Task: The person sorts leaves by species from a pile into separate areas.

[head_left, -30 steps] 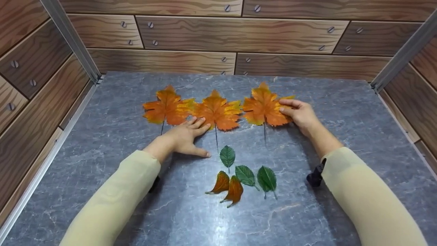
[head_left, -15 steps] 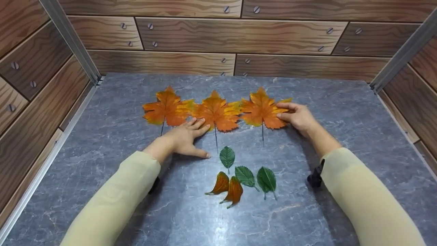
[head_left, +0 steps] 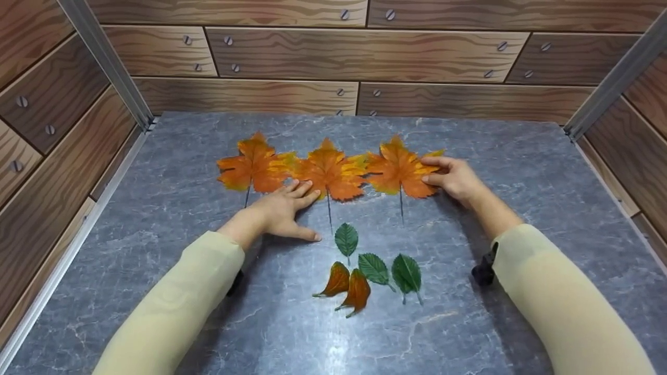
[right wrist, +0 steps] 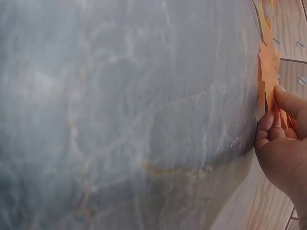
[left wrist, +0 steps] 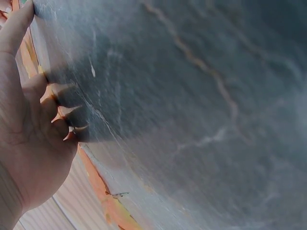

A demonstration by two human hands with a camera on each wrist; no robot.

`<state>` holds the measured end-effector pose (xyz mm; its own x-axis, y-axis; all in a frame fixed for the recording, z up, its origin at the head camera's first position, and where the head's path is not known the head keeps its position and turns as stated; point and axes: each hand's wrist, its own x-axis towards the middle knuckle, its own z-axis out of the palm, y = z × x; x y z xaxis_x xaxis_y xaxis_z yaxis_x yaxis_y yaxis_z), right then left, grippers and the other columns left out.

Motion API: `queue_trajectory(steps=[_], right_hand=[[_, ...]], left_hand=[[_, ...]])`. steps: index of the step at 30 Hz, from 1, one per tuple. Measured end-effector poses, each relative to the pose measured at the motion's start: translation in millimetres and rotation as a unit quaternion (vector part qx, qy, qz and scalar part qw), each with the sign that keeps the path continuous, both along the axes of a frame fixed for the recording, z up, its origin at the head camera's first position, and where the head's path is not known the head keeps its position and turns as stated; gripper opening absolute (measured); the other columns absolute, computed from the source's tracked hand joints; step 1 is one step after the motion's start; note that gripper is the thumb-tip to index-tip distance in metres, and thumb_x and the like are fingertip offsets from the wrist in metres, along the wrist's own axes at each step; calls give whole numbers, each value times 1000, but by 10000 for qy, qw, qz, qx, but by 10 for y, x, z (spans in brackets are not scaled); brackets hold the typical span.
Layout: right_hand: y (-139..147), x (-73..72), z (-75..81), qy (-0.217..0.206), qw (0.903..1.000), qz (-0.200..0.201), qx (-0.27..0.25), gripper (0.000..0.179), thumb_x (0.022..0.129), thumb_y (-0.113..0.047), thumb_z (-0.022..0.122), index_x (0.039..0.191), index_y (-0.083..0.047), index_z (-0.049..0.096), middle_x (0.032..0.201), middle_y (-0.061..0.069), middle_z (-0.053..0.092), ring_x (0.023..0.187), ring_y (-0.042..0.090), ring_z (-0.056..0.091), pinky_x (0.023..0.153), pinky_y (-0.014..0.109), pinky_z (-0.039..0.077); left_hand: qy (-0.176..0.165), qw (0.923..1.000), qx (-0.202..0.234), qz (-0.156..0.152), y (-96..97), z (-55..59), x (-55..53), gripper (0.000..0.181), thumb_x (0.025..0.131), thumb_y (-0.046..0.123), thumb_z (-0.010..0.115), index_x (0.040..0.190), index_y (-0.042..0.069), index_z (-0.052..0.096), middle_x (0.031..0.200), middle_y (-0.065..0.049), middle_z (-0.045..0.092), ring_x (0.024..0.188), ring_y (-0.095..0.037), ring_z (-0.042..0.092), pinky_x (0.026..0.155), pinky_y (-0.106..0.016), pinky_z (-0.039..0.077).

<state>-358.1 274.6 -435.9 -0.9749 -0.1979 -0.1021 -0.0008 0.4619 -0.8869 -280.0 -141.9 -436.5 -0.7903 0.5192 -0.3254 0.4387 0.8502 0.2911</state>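
Observation:
Three orange-yellow maple leaves with dark stems lie in a row in the head view: a left leaf (head_left: 252, 164), a middle leaf (head_left: 327, 169) and a right leaf (head_left: 397, 166). My left hand (head_left: 281, 210) rests with spread, straight fingers on the lower edges of the left and middle leaves. With thumb and fingers my right hand (head_left: 458, 179) pinches the right leaf by its right side. That pinch also shows in the right wrist view, where the orange leaf (right wrist: 269, 72) stands edge-on. The right leaf's left tip meets the middle leaf's right tip.
Nearer on the grey marbled table (head_left: 208, 333) lie several small green leaves (head_left: 373, 268) and brown-orange curled leaves (head_left: 358, 290). Wood-patterned walls (head_left: 365, 54) close off the back and both sides, with metal posts at the corners.
My right hand has shifted the right maple leaf slightly left and toward me, lowering it against the middle leaf. The left hand has stayed in place.

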Motion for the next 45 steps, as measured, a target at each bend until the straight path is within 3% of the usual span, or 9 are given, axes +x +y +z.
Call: queue_trajectory(steps=[10, 17, 21, 24, 31, 34, 38, 45], right_hand=[[55, 34, 25, -104, 9996, 101, 238, 59, 101, -6, 73, 156, -2, 52, 148, 26, 58, 98, 5, 66, 81, 19, 56], [176, 116, 113, 101, 9976, -36, 679, 60, 103, -18, 73, 156, 1, 51, 148, 26, 59, 126, 30, 61, 88, 17, 50], [280, 187, 189, 202, 9949, -267, 955, 60, 105, -23, 70, 155, 4, 50, 149, 31, 55, 136, 41, 55, 106, 36, 50], [333, 262, 238, 348, 9930, -382, 1065, 59, 105, -26, 70, 153, 3, 53, 150, 31, 55, 139, 42, 53, 112, 47, 46], [257, 589, 322, 415, 9963, -17, 752, 56, 102, -27, 75, 150, -2, 58, 139, 22, 65, 118, 24, 65, 92, 22, 54], [168, 772, 348, 335, 9979, 247, 494, 53, 100, -22, 77, 146, -2, 61, 135, 20, 67, 111, 19, 67, 92, 26, 57], [67, 1042, 325, 117, 9974, 648, 293, 50, 97, -18, 79, 143, -3, 63, 128, 19, 69, 109, 22, 67, 92, 32, 59], [-29, 1411, 164, -162, 9923, 1202, 246, 53, 95, -18, 81, 142, 0, 63, 126, 17, 72, 115, 27, 68, 96, 26, 56]], left_hand=[[29, 10000, 10, -27, 30, -7, 2, 112, 88, 82, 63, 172, 31, 10, 178, 2, -3, 163, -30, -8, 127, -61, 13], [20, 10000, 16, -38, 48, -6, -8, 112, 88, 82, 62, 172, 31, 9, 178, 2, -3, 163, -30, -8, 127, -62, 13], [-9, 10000, 12, -27, 50, -14, -19, 112, 87, 83, 61, 172, 32, 9, 178, 3, -4, 163, -29, -8, 127, -62, 13], [-15, 10000, 1, -10, 42, -21, -22, 112, 87, 84, 61, 172, 33, 9, 178, 4, -4, 163, -29, -8, 127, -62, 13], [20, 10000, 15, -27, 13, -5, 2, 112, 88, 83, 61, 172, 31, 9, 178, 2, -3, 163, -31, -8, 127, -62, 13], [40, 10000, 29, -27, 1, -5, 5, 112, 87, 83, 62, 172, 30, 10, 178, 0, -2, 163, -32, -7, 126, -64, 13], [33, 10000, 50, -21, -5, -7, 11, 112, 88, 82, 63, 172, 29, 10, 178, 0, -2, 163, -32, -7, 127, -63, 12], [-10, 10000, 44, 1, 0, -8, 13, 112, 88, 81, 63, 172, 30, 9, 178, 0, -3, 163, -32, -8, 127, -62, 12]])
